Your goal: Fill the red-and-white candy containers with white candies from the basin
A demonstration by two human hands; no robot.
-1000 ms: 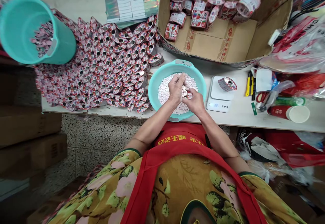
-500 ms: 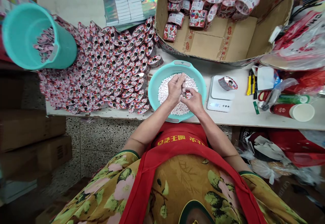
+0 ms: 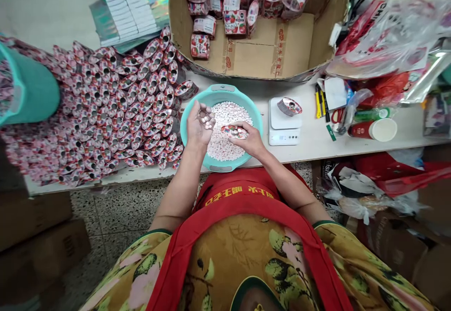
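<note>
A turquoise basin holds a layer of small, pale pink candies. My left hand is turned palm up over the basin's left side, fingers curled round a few of these candies. In my right hand is a small oval tin with strawberry print, held over the candies with its top facing up. Whether the tin has anything inside is hard to make out. Another such tin rests on the white digital scale to the right of the basin.
Many similar tins stand packed on the table at left, beside a turquoise bucket. Behind the basin is an open cardboard box with several printed packs. A yellow cutter, a red paper cup and plastic bags lie at right.
My hands have moved apart; the left now lies palm up with candies showing, and the right holds the tin level. The camera view has turned, shifting surrounding things leftward.
</note>
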